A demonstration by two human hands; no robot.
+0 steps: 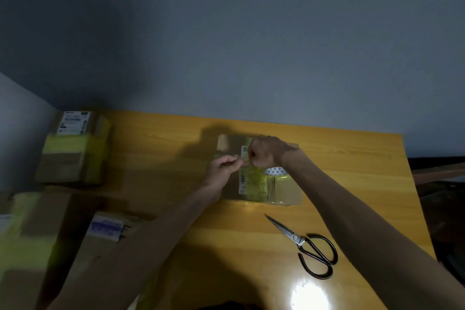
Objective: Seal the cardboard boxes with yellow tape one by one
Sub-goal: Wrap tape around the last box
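1 scissors [295, 237] nearest, closed, just near-right of centre box [229, 143]. 4 boxes in all: 2 blurred near-left of it, taped box [50, 209] and labelled box [105, 254]; 1 far-left box [73, 156]; centre box flat on table [163, 148], mid-table. 1 tape roll [275, 171] on its right part. Yellow tape [254, 184] strip runs near-to-far across top. Left hand [224, 168]: fingers curled, pinching strip end. Right hand [266, 151]: tight fist, touching left fingertips; what it grips, cannot tell.

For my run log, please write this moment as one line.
step: taping centre box | left hand, right hand: pinch yellow tape over it | scissors: lying on table
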